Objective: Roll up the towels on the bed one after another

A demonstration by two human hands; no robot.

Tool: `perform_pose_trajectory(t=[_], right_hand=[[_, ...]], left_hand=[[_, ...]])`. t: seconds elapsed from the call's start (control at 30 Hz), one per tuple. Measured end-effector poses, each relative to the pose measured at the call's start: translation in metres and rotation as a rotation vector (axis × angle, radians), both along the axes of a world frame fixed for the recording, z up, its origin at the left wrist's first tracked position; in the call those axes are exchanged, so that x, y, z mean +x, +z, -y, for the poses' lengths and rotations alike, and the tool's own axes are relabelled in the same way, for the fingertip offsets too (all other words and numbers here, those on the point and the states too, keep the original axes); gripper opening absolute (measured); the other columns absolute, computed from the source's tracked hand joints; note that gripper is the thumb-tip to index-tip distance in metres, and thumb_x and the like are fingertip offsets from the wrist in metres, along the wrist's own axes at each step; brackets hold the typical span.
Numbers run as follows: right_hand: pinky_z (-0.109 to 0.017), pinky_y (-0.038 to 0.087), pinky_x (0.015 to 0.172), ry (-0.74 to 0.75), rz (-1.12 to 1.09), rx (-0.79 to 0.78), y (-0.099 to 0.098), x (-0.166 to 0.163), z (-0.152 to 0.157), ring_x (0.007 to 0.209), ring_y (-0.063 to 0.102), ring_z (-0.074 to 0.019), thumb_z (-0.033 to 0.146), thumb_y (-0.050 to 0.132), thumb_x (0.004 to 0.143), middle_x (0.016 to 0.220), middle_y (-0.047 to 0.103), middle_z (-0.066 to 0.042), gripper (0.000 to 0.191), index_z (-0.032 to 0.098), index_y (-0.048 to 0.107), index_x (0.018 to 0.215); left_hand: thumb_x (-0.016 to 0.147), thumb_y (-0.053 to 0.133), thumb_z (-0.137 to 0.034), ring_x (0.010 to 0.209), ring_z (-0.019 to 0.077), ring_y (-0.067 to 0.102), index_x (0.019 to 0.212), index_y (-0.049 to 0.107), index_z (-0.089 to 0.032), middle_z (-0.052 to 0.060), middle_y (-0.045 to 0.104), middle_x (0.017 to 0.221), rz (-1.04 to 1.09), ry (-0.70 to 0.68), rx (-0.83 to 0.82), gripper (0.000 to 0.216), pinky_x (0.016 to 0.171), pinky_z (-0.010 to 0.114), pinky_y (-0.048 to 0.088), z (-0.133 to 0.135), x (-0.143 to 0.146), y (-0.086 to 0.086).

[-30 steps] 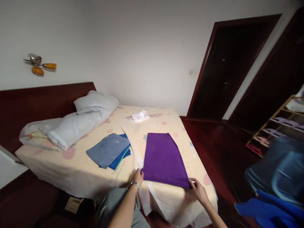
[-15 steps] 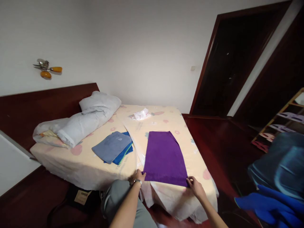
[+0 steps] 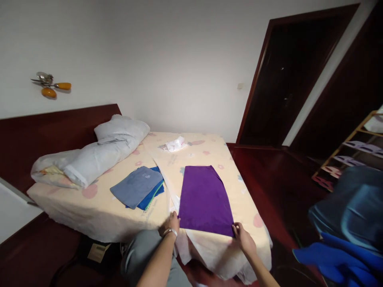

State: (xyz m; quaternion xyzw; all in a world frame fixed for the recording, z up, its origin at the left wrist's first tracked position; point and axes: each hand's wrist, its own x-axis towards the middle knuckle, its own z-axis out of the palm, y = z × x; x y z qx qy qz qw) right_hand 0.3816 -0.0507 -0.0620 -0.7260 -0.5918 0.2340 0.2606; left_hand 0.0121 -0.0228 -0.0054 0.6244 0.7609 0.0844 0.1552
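Observation:
A purple towel (image 3: 205, 199) lies flat on the bed (image 3: 98, 211), near its foot edge. My left hand (image 3: 171, 222) pinches the towel's near left corner. My right hand (image 3: 243, 238) pinches its near right corner. Both hands rest at the mattress edge with fingers closed on the cloth. A folded grey-blue towel (image 3: 136, 186) lies left of the purple one, on top of a folded darker blue cloth (image 3: 151, 197).
A rolled grey quilt and pillow (image 3: 92, 156) lie by the dark headboard. A crumpled white cloth (image 3: 175, 144) sits at the far side. Blue fabric (image 3: 350, 223) is heaped at the right, a shoe rack (image 3: 356, 151) behind it, and a dark doorway (image 3: 287, 79) beyond.
My hands keep hold of the towel's near corners and have drawn slightly closer to the bed's edge. The view has shifted a little; the towel stays flat.

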Motion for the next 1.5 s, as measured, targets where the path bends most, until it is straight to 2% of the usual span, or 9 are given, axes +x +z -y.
perform_pose_trajectory(t=[0.23, 0.43, 0.57, 0.8, 0.97, 1.07, 1.17, 1.3, 1.5], right_hand=[[-0.043, 0.041, 0.098, -0.032, 0.052, 0.181, 0.002, 0.000, 0.010, 0.108, 0.056, -0.0298, 0.056, 0.031, 0.089, 0.120, 0.051, -0.020, 0.060, 0.013, 0.045, 0.129], [-0.041, 0.035, 0.107, 0.258, -0.003, 0.206, 0.009, 0.011, 0.020, 0.120, 0.048, -0.0267, 0.040, 0.057, 0.074, 0.131, 0.053, -0.008, 0.047, 0.024, 0.060, 0.119], [-0.039, 0.039, 0.105, 0.315, -0.083, 0.135, 0.006, 0.022, 0.010, 0.116, 0.054, -0.0260, 0.035, 0.060, 0.069, 0.124, 0.062, -0.008, 0.049, 0.020, 0.064, 0.116], [-0.031, 0.051, 0.084, 0.220, -0.219, -0.003, 0.011, 0.030, -0.012, 0.093, 0.067, -0.0234, 0.053, 0.046, 0.083, 0.099, 0.073, -0.008, 0.044, 0.018, 0.068, 0.097], [-0.034, 0.049, 0.080, 0.121, -0.197, -0.039, 0.016, 0.027, -0.035, 0.087, 0.067, -0.0267, 0.060, 0.045, 0.081, 0.089, 0.073, -0.008, 0.047, 0.019, 0.068, 0.085], [-0.036, 0.048, 0.085, 0.059, -0.183, -0.047, 0.014, 0.024, -0.050, 0.095, 0.066, -0.0286, 0.062, 0.044, 0.079, 0.098, 0.073, -0.010, 0.051, 0.019, 0.068, 0.090], [-0.035, 0.049, 0.086, 0.036, -0.187, -0.059, 0.014, 0.020, -0.056, 0.096, 0.066, -0.0279, 0.064, 0.042, 0.078, 0.100, 0.073, -0.011, 0.055, 0.018, 0.068, 0.091], [-0.033, 0.052, 0.079, 0.062, -0.185, -0.089, 0.012, 0.015, -0.054, 0.088, 0.069, -0.0268, 0.064, 0.051, 0.071, 0.092, 0.074, -0.009, 0.050, 0.019, 0.069, 0.086], [-0.038, 0.050, 0.077, 0.010, -0.095, -0.135, 0.007, 0.018, -0.057, 0.087, 0.068, -0.0310, 0.068, 0.047, 0.068, 0.089, 0.074, -0.012, 0.056, 0.019, 0.069, 0.083]], left_hand=[[0.093, 0.042, -0.031, 0.111, 0.0213, 0.048, 0.105, 0.057, -0.024, 0.007, 0.054, 0.114, 0.053, -0.304, 0.105, 0.021, 0.101, 0.034, 0.031, 0.007, 0.001, 0.018], [0.063, 0.069, -0.016, 0.108, 0.0221, 0.050, 0.103, 0.061, -0.027, 0.003, 0.058, 0.110, 0.148, -0.462, 0.046, 0.042, 0.097, 0.030, 0.035, 0.010, -0.010, 0.008], [0.069, 0.061, -0.011, 0.109, 0.0204, 0.052, 0.099, 0.064, -0.023, 0.004, 0.061, 0.109, 0.197, -0.358, 0.057, 0.033, 0.096, 0.029, 0.037, 0.001, -0.020, 0.001], [0.082, 0.058, -0.024, 0.090, 0.0154, 0.060, 0.088, 0.066, -0.019, 0.003, 0.068, 0.092, 0.322, -0.124, 0.085, 0.011, 0.081, 0.023, 0.042, -0.025, -0.024, -0.015], [0.092, 0.047, -0.038, 0.087, 0.0147, 0.061, 0.090, 0.063, -0.017, 0.006, 0.068, 0.092, 0.413, -0.005, 0.119, 0.026, 0.076, 0.023, 0.041, -0.038, -0.013, -0.021], [0.086, 0.057, -0.045, 0.088, 0.0151, 0.062, 0.104, 0.061, -0.018, 0.005, 0.068, 0.098, 0.469, 0.031, 0.101, 0.032, 0.074, 0.022, 0.041, -0.042, -0.011, -0.024], [0.076, 0.069, -0.036, 0.088, 0.0142, 0.063, 0.109, 0.060, -0.019, 0.003, 0.069, 0.101, 0.503, 0.068, 0.068, 0.038, 0.073, 0.020, 0.042, -0.048, -0.012, -0.028], [0.083, 0.061, -0.026, 0.084, 0.0140, 0.065, 0.097, 0.067, -0.016, 0.005, 0.072, 0.092, 0.519, 0.151, 0.015, 0.019, 0.070, 0.021, 0.042, -0.058, -0.014, -0.032], [0.087, 0.055, -0.026, 0.085, 0.0153, 0.065, 0.096, 0.069, -0.015, 0.007, 0.072, 0.093, 0.488, 0.228, 0.004, 0.020, 0.069, 0.022, 0.041, -0.061, -0.007, -0.031]])
